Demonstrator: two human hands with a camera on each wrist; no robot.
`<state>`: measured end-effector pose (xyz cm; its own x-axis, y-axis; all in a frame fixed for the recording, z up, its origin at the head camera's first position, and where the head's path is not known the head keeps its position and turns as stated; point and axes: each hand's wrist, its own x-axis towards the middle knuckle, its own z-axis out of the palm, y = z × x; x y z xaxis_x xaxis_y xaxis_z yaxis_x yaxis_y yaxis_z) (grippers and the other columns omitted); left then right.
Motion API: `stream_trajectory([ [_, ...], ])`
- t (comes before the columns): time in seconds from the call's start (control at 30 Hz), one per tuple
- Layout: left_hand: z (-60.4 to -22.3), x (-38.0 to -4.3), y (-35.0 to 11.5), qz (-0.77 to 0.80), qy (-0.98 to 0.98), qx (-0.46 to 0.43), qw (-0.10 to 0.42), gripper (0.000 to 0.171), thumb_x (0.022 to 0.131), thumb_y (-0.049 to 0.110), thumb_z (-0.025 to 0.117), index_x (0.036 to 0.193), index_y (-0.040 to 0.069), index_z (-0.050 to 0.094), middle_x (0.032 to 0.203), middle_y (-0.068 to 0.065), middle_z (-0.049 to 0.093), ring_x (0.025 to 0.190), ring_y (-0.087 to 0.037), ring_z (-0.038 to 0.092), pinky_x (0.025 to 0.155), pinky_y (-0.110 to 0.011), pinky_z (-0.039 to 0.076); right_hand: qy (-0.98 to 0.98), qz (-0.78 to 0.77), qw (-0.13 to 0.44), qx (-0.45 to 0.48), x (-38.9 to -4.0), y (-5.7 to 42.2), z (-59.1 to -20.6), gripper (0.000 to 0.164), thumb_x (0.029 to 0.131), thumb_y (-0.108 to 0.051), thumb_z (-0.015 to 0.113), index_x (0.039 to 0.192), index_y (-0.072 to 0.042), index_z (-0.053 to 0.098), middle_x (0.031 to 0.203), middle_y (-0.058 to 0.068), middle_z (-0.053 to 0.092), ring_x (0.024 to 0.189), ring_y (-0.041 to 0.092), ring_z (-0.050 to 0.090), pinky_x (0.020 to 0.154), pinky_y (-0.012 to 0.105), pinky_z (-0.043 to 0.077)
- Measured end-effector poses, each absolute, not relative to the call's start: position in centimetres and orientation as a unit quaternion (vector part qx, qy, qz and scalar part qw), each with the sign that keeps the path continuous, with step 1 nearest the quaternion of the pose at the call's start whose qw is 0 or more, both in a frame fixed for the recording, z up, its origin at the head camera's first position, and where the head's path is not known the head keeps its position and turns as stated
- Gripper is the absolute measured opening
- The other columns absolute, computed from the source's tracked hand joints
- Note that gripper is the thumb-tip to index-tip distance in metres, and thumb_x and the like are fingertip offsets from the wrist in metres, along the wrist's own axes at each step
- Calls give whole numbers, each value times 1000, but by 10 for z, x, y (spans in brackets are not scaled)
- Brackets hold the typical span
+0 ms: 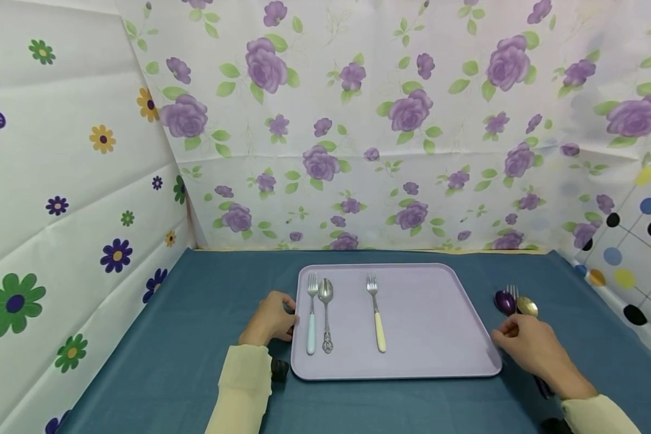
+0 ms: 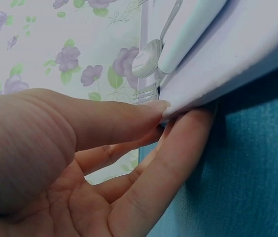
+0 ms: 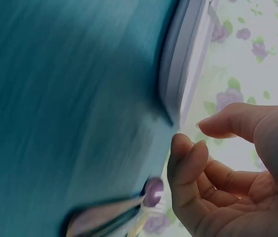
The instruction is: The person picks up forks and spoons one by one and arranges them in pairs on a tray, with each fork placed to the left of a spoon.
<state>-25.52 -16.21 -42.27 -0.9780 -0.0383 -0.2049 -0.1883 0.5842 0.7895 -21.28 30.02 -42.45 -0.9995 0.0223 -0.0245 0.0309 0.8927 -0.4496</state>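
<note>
A pale lilac tray [image 1: 428,325] lies on the blue cloth. My left hand [image 1: 270,319] pinches its left rim, thumb above and fingers below, as the left wrist view shows. On the tray rest a fork with a light blue handle [image 1: 311,334], an ornate silver spoon [image 1: 326,292] and a fork with a yellow handle [image 1: 379,331]. My right hand [image 1: 537,348] is beside the tray's right edge, its fingers loosely bent. In the right wrist view, a gap shows between thumb and fingers, with nothing held.
Right of the tray lie a purple spoon [image 1: 504,302], a gold spoon [image 1: 527,306] and a fork [image 1: 512,290], their handles partly hidden by my right hand. Flowered sheets [image 1: 325,199] rise behind and at the left, with a dotted sheet [image 1: 629,259] at the right.
</note>
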Motion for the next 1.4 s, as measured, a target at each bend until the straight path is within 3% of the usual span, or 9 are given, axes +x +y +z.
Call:
stream_trajectory([
  [0.53, -421, -254, -161, 450, 886, -70, 89, 22, 86, -4, 65, 108, -4, 61, 82, -16, 62, 63, -22, 63, 55, -33, 59, 975, -202, 35, 90, -210, 347, -433, 25, 87, -22, 64, 87, 2, 64, 76, 10, 62, 65, 20, 54, 54, 40, 49],
  [1.0, -421, -256, -162, 447, 888, -72, 86, 23, 85, -4, 66, 108, -4, 61, 81, -16, 61, 61, -21, 63, 53, -33, 59, 966, -169, 18, 195, -205, 367, -442, 21, 85, -14, 66, 83, 6, 60, 72, 16, 58, 63, 25, 52, 50, 40, 45],
  [1.4, -420, -256, -161, 437, 892, -80, 88, 22, 86, -3, 66, 108, -3, 61, 81, -15, 61, 61, -20, 62, 53, -33, 59, 966, -159, 36, 203, -199, 373, -442, 18, 83, -10, 68, 80, 5, 59, 73, 17, 56, 65, 26, 50, 54, 41, 45],
])
